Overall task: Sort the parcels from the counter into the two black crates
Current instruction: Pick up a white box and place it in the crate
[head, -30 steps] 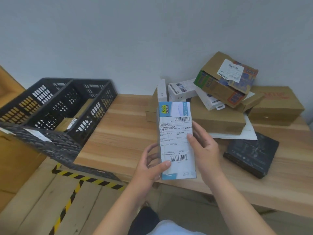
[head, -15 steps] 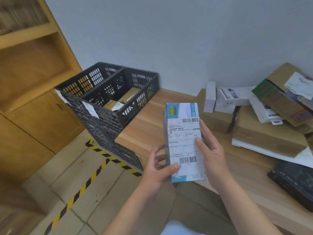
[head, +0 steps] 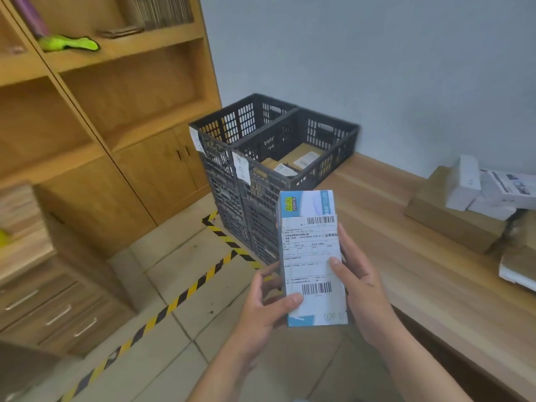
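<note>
parcel: tall white-blue box, "10/30 PORTS" printed on top, barcoded shipping label | left hand and right hand: fingers curled round it, upright

I have just one view, from the wide-angle camera on my head, facing forward and steeply down. My left hand and right hand, holding the parcel, sit very near the lens at lower middle. The black crates lie farther off at centre, the counter down the right, the shelves upper left.
</note>
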